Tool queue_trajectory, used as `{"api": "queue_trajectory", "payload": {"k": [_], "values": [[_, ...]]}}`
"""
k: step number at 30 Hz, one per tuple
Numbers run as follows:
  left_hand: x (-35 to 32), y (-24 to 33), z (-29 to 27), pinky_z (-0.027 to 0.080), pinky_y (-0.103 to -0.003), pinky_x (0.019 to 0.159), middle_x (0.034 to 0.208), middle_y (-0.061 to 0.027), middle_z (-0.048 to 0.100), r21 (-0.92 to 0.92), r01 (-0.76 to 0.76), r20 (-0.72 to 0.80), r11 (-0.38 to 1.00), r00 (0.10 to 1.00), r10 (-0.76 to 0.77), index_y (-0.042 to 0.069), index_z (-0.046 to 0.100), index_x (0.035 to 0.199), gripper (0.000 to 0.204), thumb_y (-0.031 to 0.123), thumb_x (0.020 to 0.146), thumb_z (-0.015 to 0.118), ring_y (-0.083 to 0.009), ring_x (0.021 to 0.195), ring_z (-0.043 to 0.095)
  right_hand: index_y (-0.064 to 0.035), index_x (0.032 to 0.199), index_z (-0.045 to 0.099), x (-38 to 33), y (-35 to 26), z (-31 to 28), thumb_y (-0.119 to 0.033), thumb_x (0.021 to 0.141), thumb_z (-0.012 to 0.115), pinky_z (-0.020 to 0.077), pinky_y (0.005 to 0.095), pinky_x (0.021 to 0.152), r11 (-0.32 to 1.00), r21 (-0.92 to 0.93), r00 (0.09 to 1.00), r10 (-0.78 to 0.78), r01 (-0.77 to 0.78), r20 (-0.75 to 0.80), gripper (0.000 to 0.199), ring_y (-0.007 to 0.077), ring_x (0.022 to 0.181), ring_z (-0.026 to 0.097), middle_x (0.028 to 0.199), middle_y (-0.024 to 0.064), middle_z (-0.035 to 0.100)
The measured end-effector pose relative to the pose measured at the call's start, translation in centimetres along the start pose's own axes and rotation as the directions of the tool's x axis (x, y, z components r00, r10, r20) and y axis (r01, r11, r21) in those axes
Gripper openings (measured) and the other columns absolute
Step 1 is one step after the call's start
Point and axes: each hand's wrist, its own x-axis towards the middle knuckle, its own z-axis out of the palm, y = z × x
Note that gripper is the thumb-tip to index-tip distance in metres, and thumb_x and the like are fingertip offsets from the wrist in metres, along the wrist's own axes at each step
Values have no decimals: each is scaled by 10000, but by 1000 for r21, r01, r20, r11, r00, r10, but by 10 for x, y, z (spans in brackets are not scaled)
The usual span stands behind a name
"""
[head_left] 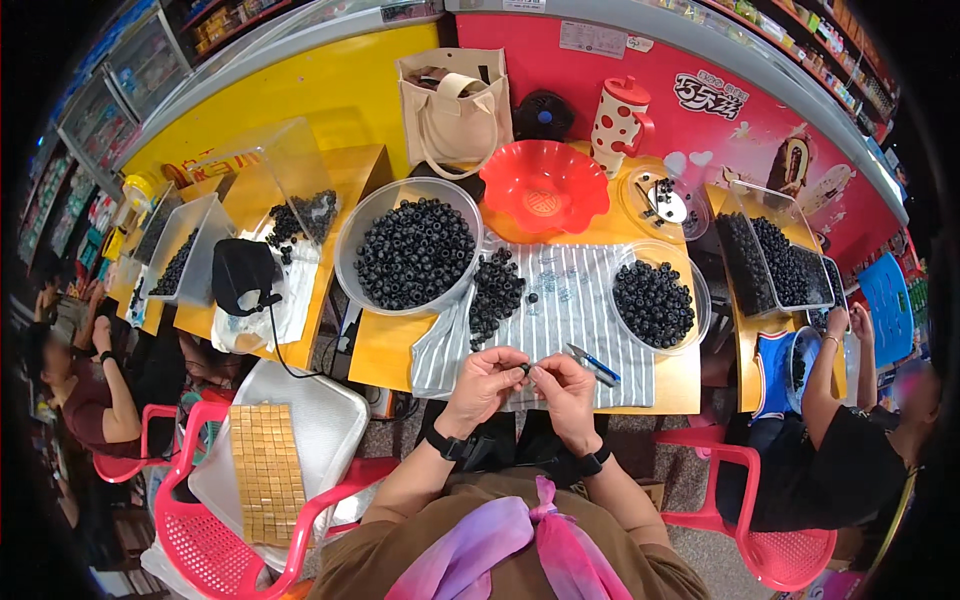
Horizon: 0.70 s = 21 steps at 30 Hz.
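Above the table's front edge, my left hand pinches a small black ring-shaped part between thumb and fingertips. My right hand is closed at the same part, its thumb and forefinger pressed together there; the fingers partly hide the piece. Beyond them lies a grey-and-white striped cloth with a loose pile of similar black parts on its left. Small clear pieces are scattered on the cloth. Just right of my right hand lie a blue pen-like tool and a dark one beside it.
Black parts fill a large clear bowl at left and a smaller clear tub at right. Behind stand a red scalloped dish, a dotted tumbler and a beige bag. People sit at neighbouring tables on both sides.
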Motion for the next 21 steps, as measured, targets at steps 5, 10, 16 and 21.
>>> {"api": "queue_trajectory", "payload": {"k": [5, 10, 16, 21], "values": [[-1, 0, 0, 515, -237, 711, 959, -83, 654, -13, -22, 31, 1000, 999, 22, -35, 635, 1070, 220, -47, 850, 626, -133, 821, 628, 24, 859, 621, -2, -4, 2, 25, 832, 646, 431, 221, 575, 957, -193, 976, -214, 218, 40, 37, 78, 674, 554, 778, 26, 596], [1, -2, -5, 515, -245, 765, 1058, -80, 619, -57, -3, 91, 998, 996, 8, -20, 666, 1000, 161, -57, 851, 620, -142, 894, 612, 7, 863, 613, -3, -11, 5, 95, 762, 641, 448, 273, 582, 701, -509, 853, -500, 499, 148, 137, 209, 667, 584, 776, 108, 570], [1, -2, -8, 509, -265, 815, 1033, -100, 617, -52, 27, 75, 998, 997, -23, -21, 659, 973, 133, -34, 842, 639, -160, 927, 605, 10, 867, 611, -5, -12, 6, 105, 760, 634, 462, 295, 589, 647, -546, 825, -540, 533, 167, 146, 234, 678, 586, 799, 120, 572], [1, 0, -6, 511, -265, 832, 1032, -99, 641, -89, 86, 29, 992, 996, -84, -10, 656, 975, 148, -36, 830, 652, -161, 916, 625, 11, 872, 609, -6, -13, 7, 109, 756, 638, 462, 295, 583, 619, -556, 806, -565, 555, 175, 155, 245, 677, 585, 802, 126, 572]]}}
